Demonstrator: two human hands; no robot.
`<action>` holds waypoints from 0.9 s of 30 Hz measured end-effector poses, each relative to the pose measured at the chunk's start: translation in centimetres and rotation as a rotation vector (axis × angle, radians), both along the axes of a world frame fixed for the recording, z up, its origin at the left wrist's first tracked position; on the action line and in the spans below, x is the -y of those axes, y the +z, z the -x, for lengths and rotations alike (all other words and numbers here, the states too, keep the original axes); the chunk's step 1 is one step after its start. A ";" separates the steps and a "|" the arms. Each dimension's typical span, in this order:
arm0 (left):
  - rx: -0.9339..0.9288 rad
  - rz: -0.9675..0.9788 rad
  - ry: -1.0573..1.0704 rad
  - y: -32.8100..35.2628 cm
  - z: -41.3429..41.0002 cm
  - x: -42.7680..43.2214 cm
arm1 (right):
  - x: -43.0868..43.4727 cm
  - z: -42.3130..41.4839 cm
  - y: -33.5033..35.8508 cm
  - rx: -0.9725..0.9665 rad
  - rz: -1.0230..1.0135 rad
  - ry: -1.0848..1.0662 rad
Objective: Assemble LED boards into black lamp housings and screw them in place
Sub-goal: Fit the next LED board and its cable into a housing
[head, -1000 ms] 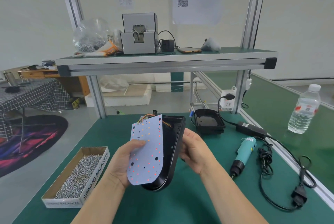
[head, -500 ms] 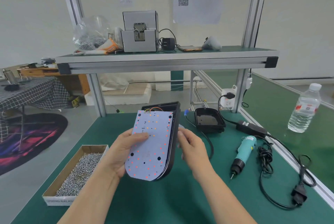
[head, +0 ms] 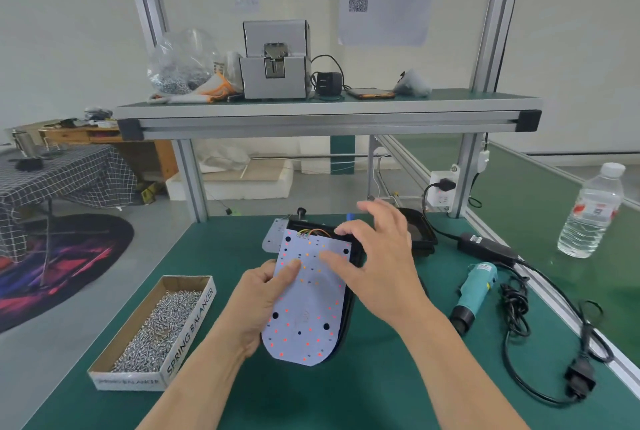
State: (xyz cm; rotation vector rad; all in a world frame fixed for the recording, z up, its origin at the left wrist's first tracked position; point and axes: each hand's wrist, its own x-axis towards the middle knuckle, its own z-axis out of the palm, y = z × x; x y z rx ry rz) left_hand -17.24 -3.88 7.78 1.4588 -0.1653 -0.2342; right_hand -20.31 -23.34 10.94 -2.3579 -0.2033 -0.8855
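The white rounded LED board [head: 308,308] and the black plastic lamp housing [head: 349,308] under it, held up tilted a moment ago, now lie near-centre on the green table [head: 381,381], the left hand [head: 259,305] pinching the board's left edge and the right hand [head: 377,256] spread on top, so seating seems close.

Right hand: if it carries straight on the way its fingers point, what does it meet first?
Most likely the LED board: the right hand, fingers spread, points left and away across its top end, toward the coloured wires there. Depth is unclear; the hand may be touching it.
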 end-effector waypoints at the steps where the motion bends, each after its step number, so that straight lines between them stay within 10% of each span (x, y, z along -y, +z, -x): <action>1: 0.014 -0.013 0.009 0.1 0.1 0.1 | 0.1 -0.2 0.1 0.011 0.038 0.000; 12: 0.067 -0.048 0.123 -0.2 0.6 0.9 | -0.1 -0.9 1.0 -0.149 0.125 0.094; 20: 0.206 -0.126 0.098 -1.4 0.7 1.6 | -0.6 -1.6 1.6 -0.209 -0.398 0.171; 27: 0.205 -0.032 0.218 -1.5 0.5 2.7 | -0.6 -1.7 0.4 -0.098 -0.243 0.191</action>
